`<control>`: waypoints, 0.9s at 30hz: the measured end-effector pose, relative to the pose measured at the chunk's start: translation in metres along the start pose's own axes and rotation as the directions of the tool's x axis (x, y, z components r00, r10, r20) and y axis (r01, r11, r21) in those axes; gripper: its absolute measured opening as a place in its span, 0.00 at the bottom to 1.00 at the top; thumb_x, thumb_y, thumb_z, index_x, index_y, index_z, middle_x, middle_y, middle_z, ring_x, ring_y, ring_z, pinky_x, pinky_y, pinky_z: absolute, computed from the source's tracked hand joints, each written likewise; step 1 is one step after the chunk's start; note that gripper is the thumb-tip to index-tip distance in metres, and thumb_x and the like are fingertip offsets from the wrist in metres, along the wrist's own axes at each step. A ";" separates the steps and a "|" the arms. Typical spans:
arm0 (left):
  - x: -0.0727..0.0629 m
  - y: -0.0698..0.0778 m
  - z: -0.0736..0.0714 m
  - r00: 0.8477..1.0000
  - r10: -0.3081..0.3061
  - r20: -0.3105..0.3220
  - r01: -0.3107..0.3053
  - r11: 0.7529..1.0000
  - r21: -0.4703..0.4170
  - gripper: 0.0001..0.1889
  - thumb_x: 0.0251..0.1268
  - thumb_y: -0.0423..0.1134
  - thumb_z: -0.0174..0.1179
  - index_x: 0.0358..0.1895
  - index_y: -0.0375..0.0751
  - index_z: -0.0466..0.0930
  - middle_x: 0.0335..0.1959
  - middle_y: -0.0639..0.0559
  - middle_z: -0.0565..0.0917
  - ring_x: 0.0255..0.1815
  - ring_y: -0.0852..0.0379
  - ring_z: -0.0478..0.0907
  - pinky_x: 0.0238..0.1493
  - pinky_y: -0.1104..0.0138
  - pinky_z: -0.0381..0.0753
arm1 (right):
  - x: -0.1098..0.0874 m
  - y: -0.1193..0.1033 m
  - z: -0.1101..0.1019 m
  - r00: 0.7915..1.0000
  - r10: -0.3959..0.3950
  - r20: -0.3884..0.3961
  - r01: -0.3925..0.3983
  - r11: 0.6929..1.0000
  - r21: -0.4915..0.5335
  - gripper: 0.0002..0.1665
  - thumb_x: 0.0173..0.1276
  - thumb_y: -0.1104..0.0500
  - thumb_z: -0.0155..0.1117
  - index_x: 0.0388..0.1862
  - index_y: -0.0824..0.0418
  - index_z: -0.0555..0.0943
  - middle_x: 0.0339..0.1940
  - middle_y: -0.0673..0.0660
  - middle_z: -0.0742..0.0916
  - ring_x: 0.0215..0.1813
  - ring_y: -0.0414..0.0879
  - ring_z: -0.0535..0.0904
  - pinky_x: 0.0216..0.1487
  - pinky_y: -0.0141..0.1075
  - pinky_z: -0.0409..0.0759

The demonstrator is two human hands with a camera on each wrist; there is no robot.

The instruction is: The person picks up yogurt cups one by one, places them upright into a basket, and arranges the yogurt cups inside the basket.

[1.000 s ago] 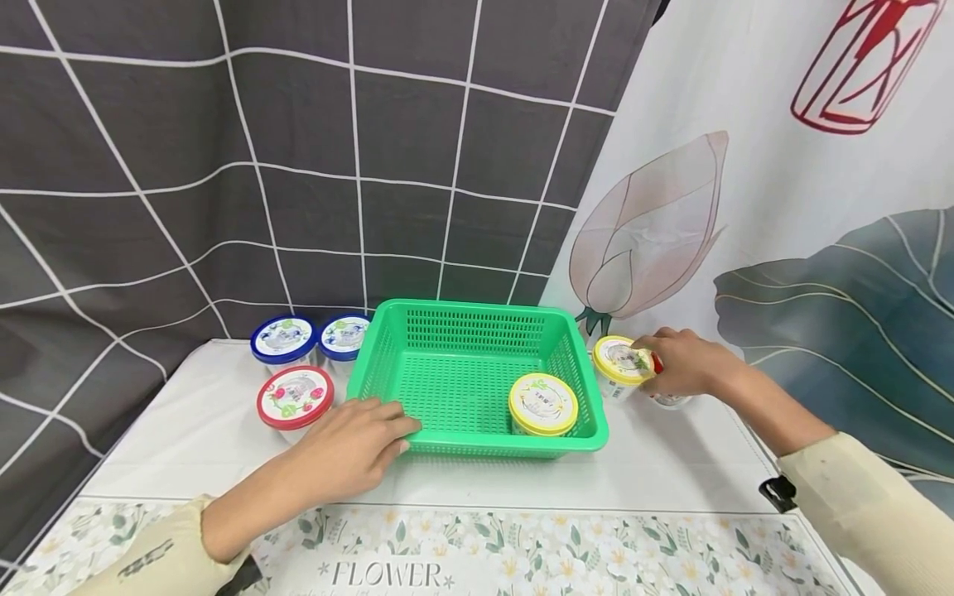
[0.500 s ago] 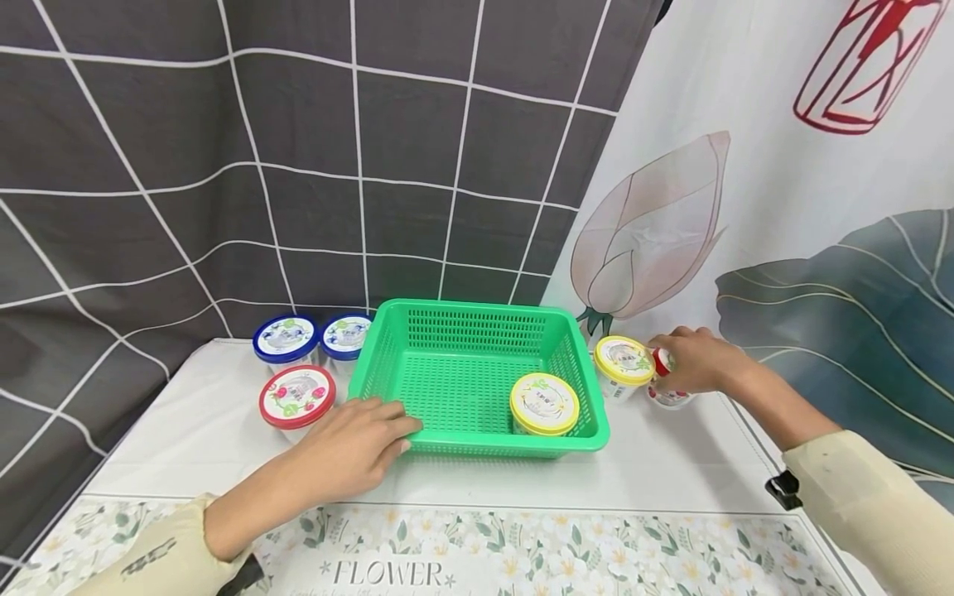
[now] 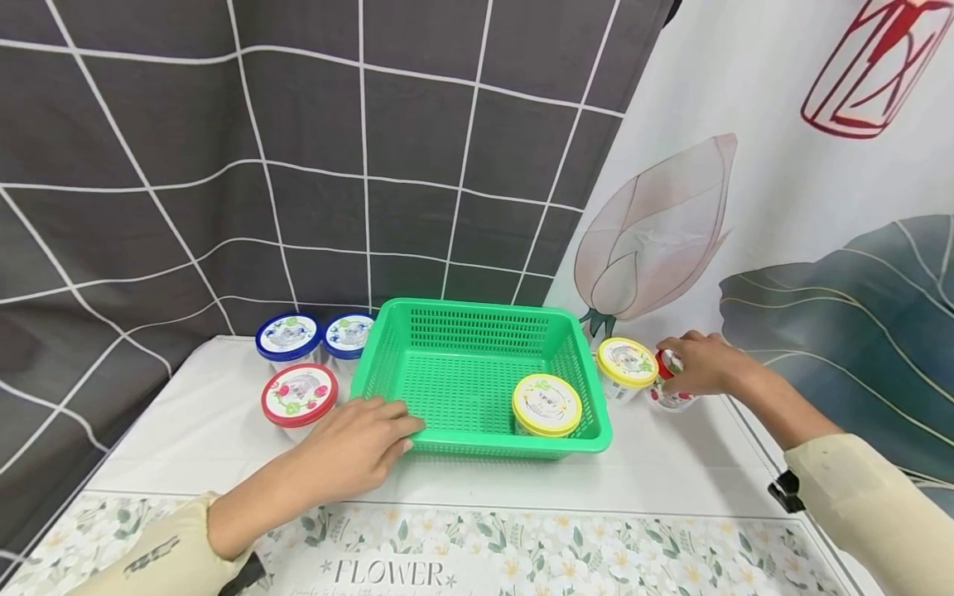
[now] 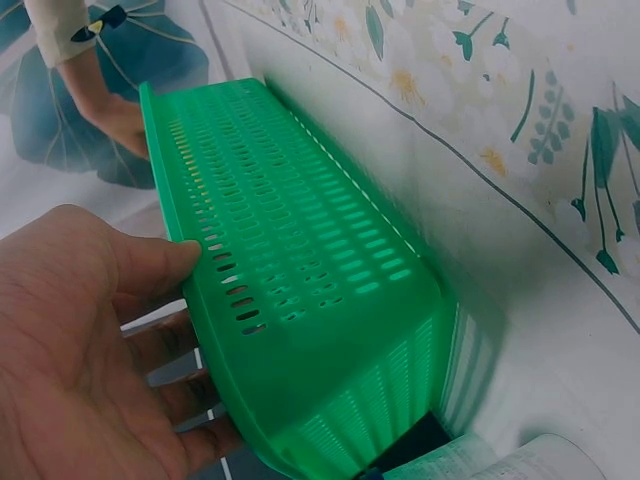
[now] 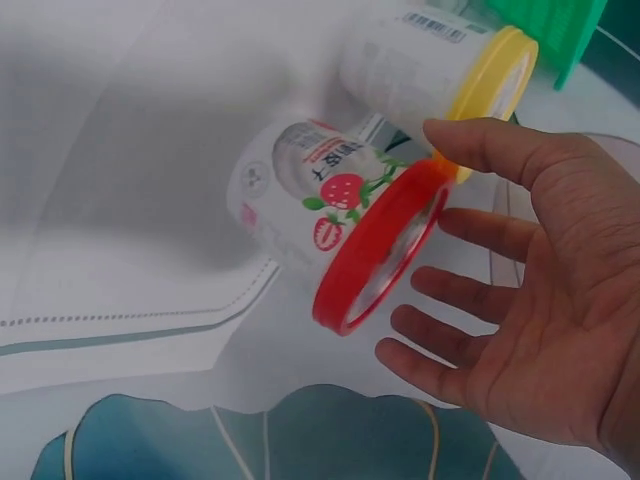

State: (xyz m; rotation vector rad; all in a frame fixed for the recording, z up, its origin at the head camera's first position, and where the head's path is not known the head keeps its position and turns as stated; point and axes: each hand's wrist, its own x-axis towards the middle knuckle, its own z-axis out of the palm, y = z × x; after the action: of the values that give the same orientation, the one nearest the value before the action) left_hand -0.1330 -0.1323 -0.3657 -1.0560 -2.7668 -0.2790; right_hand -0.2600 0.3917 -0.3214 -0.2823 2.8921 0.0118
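My left hand [image 3: 365,443] holds the near left rim of a green plastic basket [image 3: 477,306]. In the left wrist view its thumb lies on the outer wall and its fingers pass over the rim. Inside the basket, at the right front, sits a yellow-lidded tub [image 3: 546,403]. My right hand [image 3: 704,362] is at a red-lidded tub [image 5: 300,200] with a strawberry print. In the right wrist view its fingers are spread and relaxed around the lid, not closed on it. A second yellow-lidded tub [image 3: 626,368] stands between this tub and the basket.
Left of the basket stand two blue-lidded tubs [image 3: 288,335] and another red-lidded tub [image 3: 300,395]. A dark checked cloth [image 3: 298,149] hangs behind the table. The white table cover [image 3: 522,488] has a floral strip along its front.
My right hand has shifted slightly right, away from the yellow-lidded tub, exposing more of that lid and of the red-lidded tub. My left hand stays on the basket rim.
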 end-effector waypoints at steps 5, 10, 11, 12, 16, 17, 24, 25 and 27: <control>0.002 0.002 -0.002 1.000 0.004 0.008 -0.004 1.000 -0.002 0.13 0.80 0.37 0.67 0.62 0.47 0.92 0.51 0.54 0.91 0.54 0.49 0.88 0.58 0.47 0.90 | 0.000 0.008 0.005 1.000 0.007 -0.011 -0.007 0.999 0.033 0.49 0.63 0.48 0.80 0.78 0.69 0.76 0.69 0.84 0.78 0.63 0.82 0.75 0.58 0.74 0.86; 0.002 0.001 -0.001 1.000 0.025 -0.007 -0.025 1.000 0.001 0.13 0.80 0.38 0.68 0.61 0.48 0.92 0.50 0.55 0.91 0.52 0.50 0.88 0.56 0.49 0.90 | 0.002 0.015 0.011 1.000 0.013 -0.026 -0.011 0.998 0.058 0.52 0.63 0.48 0.80 0.81 0.68 0.73 0.71 0.86 0.76 0.64 0.84 0.74 0.58 0.75 0.86; 0.002 0.002 -0.001 1.000 0.024 -0.008 -0.024 1.000 0.004 0.13 0.80 0.38 0.68 0.61 0.48 0.92 0.50 0.55 0.91 0.52 0.50 0.88 0.56 0.49 0.90 | 0.003 0.017 0.012 1.000 0.014 -0.028 -0.012 0.998 0.064 0.52 0.63 0.48 0.80 0.81 0.68 0.72 0.72 0.86 0.75 0.64 0.84 0.74 0.58 0.76 0.86; 0.001 0.002 -0.001 1.000 0.025 -0.011 -0.025 1.000 0.008 0.13 0.80 0.38 0.68 0.61 0.48 0.92 0.50 0.55 0.91 0.52 0.50 0.88 0.56 0.49 0.90 | 0.003 0.018 0.013 0.999 0.016 -0.029 -0.014 0.998 0.069 0.52 0.63 0.48 0.79 0.82 0.68 0.72 0.72 0.86 0.75 0.65 0.85 0.73 0.59 0.76 0.86; 0.000 0.002 0.000 1.000 0.014 -0.013 -0.014 1.000 0.013 0.13 0.80 0.37 0.67 0.61 0.48 0.92 0.50 0.54 0.91 0.53 0.49 0.88 0.57 0.48 0.91 | 0.006 0.020 0.017 1.000 0.016 -0.026 -0.013 0.995 0.094 0.52 0.65 0.47 0.78 0.82 0.68 0.71 0.74 0.86 0.73 0.66 0.85 0.71 0.59 0.76 0.85; 0.000 0.002 0.000 1.000 0.013 -0.014 -0.013 1.000 0.013 0.13 0.80 0.37 0.68 0.61 0.48 0.92 0.50 0.55 0.90 0.52 0.50 0.88 0.57 0.48 0.91 | 0.007 0.019 0.017 1.000 0.014 -0.023 -0.012 0.995 0.100 0.52 0.65 0.47 0.77 0.82 0.68 0.71 0.75 0.86 0.73 0.66 0.85 0.70 0.59 0.76 0.84; -0.001 0.001 0.001 1.000 0.006 -0.019 -0.005 1.000 0.019 0.13 0.79 0.37 0.68 0.60 0.48 0.92 0.48 0.56 0.90 0.50 0.52 0.87 0.54 0.50 0.90 | 0.011 0.020 0.020 1.000 0.015 -0.023 -0.012 0.993 0.117 0.51 0.66 0.47 0.76 0.83 0.68 0.71 0.75 0.86 0.73 0.67 0.84 0.70 0.59 0.74 0.85; -0.001 0.001 0.001 1.000 0.006 -0.020 -0.006 1.000 0.022 0.13 0.79 0.37 0.68 0.60 0.48 0.92 0.48 0.55 0.90 0.50 0.51 0.87 0.55 0.50 0.90 | 0.011 0.020 0.020 1.000 0.013 -0.022 -0.011 0.993 0.115 0.51 0.66 0.47 0.75 0.82 0.68 0.70 0.75 0.86 0.73 0.66 0.85 0.70 0.59 0.75 0.85; 0.000 0.001 0.001 1.000 0.008 -0.022 -0.007 1.000 0.025 0.13 0.79 0.37 0.68 0.60 0.48 0.92 0.48 0.55 0.90 0.50 0.51 0.87 0.55 0.50 0.90 | 0.011 0.020 0.019 1.000 0.014 -0.015 -0.012 0.994 0.111 0.51 0.66 0.47 0.75 0.82 0.68 0.70 0.74 0.86 0.73 0.66 0.86 0.71 0.59 0.75 0.86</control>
State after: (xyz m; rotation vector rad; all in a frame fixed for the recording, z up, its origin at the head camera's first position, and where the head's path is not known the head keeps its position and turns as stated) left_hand -0.1319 -0.1314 -0.3662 -1.0509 -2.7393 -0.2527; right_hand -0.2702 0.4100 -0.3430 -0.2443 2.8974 -0.1493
